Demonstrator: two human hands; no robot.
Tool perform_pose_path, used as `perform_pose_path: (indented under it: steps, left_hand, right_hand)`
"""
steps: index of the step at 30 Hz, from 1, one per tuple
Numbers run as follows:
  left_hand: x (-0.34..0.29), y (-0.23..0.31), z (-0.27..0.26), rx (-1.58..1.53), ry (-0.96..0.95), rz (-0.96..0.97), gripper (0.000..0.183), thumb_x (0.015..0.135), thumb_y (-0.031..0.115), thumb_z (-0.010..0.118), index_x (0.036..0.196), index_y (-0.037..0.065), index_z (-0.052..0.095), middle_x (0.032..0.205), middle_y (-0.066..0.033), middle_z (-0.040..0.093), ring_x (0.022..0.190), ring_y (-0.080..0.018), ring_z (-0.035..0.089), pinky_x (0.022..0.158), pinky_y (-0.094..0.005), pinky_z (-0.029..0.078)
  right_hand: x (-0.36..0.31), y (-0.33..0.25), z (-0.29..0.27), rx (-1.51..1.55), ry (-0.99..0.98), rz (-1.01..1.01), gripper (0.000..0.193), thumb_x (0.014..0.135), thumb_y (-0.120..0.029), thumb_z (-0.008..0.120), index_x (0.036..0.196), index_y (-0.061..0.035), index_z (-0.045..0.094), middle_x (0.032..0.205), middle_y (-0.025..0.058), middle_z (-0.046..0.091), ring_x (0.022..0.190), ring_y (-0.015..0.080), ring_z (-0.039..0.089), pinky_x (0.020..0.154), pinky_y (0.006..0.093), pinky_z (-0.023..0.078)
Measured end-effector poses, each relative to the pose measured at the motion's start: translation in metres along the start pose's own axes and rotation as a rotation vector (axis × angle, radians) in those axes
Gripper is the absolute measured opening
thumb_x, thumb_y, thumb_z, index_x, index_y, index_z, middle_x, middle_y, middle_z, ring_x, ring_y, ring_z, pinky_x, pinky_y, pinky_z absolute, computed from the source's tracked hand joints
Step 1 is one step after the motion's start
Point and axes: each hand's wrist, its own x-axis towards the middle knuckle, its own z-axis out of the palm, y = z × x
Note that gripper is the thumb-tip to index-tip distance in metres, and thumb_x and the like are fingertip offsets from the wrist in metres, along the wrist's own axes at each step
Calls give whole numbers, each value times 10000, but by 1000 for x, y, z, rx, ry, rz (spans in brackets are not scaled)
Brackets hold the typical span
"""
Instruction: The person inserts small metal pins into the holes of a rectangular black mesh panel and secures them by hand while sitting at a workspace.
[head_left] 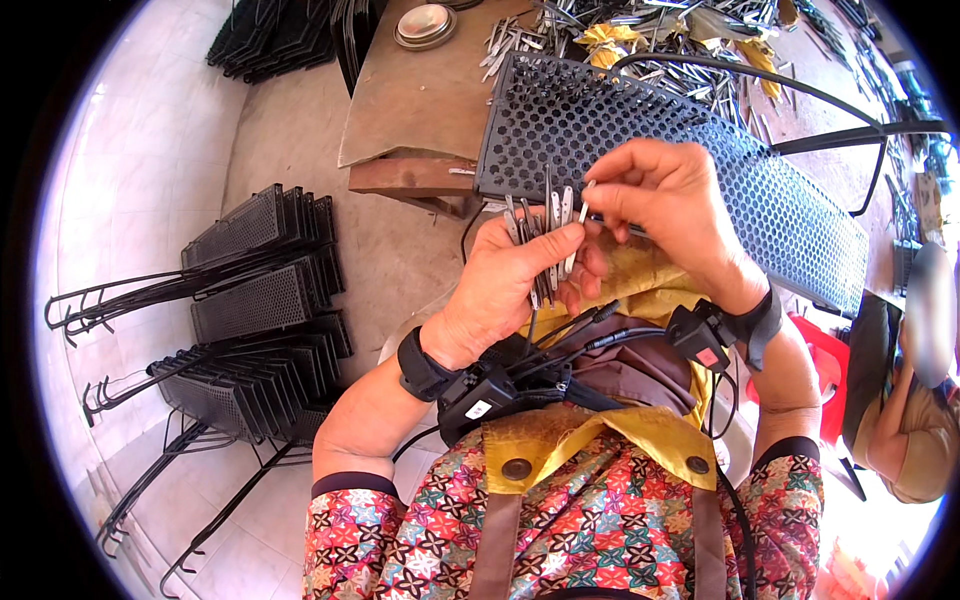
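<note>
My left hand (495, 285) is closed round a bundle of thin, flat metal strips (553, 212), some dark and some bright with small holes. The thumb lies across them, and they stand up out of the fist. Beside them my right hand (675, 200) pinches one short, pale metal strip (586, 208) between thumb and fingertips, close to the bundle. Just beyond both hands lies a dark perforated metal rack (800, 215) with a bent rod frame, and several small pieces sit in its holes at the far left part.
A wooden table (410, 90) carries a stacked bowl and dish (425, 24). Loose metal strips (690, 75) are heaped behind the rack. Stacks of black perforated racks (255, 300) stand on the floor at left. Another person (905, 430) sits at right by a red stool (825, 365).
</note>
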Motion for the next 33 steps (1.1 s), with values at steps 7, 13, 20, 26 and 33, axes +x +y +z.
perform_pose_path:
  steps: [7, 13, 20, 26, 33]
  left_hand:
    - [2, -3, -5, -123, 124, -45, 252, 889, 188, 539, 1043, -12, 551, 864, -128, 629, 700, -211, 628, 562, -299, 512]
    - [1, -6, -7, -193, 165, -41, 223, 890, 172, 528, 1036, 4, 550, 892, -125, 622, 753, -211, 630, 606, -321, 524]
    - [0, -10, -9, -193, 190, -22, 221, 864, 173, 580, 1020, 16, 567, 862, -62, 599, 744, -186, 611, 602, -328, 524]
    - [-1, -8, -7, -171, 200, -28, 218, 844, 164, 611, 1013, 33, 571, 845, -47, 591, 740, -178, 608, 605, -320, 523]
    - [0, -8, -8, -141, 173, -9, 194, 834, 164, 624, 977, 46, 569, 843, -55, 597, 740, -184, 614, 613, -318, 523]
  right_hand:
    - [42, 0, -38, -190, 556, -508, 93, 786, -43, 644, 860, 13, 635, 691, 21, 621, 557, 58, 546, 504, 174, 445]
    - [57, 17, -36, -612, 617, -738, 90, 749, -36, 651, 834, -26, 625, 720, 95, 623, 598, 182, 606, 561, 254, 473]
    - [59, 7, -32, -745, 511, -943, 71, 747, -21, 646, 810, -18, 614, 740, 104, 622, 630, 244, 616, 569, 277, 485]
    - [55, 9, -28, -712, 524, -906, 79, 745, -7, 640, 819, -9, 615, 757, 113, 621, 646, 258, 615, 582, 282, 488]
    - [65, 17, -35, -1032, 400, -1000, 106, 742, 41, 557, 836, -3, 581, 691, 144, 568, 644, 332, 578, 576, 375, 472]
